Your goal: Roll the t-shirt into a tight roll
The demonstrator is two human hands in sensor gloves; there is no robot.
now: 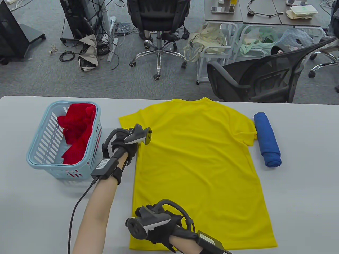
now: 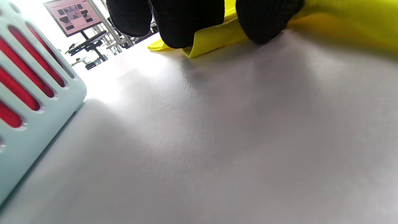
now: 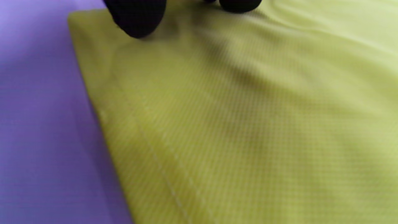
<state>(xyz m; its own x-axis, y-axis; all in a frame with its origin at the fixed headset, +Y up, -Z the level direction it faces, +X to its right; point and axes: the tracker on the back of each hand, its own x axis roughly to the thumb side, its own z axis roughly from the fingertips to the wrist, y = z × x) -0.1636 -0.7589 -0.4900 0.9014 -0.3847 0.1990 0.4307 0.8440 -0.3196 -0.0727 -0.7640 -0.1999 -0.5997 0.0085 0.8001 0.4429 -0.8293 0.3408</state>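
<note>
Fingers of my left hand (image 1: 124, 144) pinch the yellow t-shirt's (image 1: 198, 164) sleeve edge; my right hand (image 1: 156, 227) presses its hem corner, fingers straight.

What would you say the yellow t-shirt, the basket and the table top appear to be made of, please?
Yellow t-shirt: thin knit, probably synthetic sports mesh; the right wrist view shows a fine grid texture and a stitched hem.
Basket: pale blue moulded plastic, going by its smooth slotted walls.
Table: grey, faintly pebbled, softly glossy top, likely plastic or laminate.
</note>
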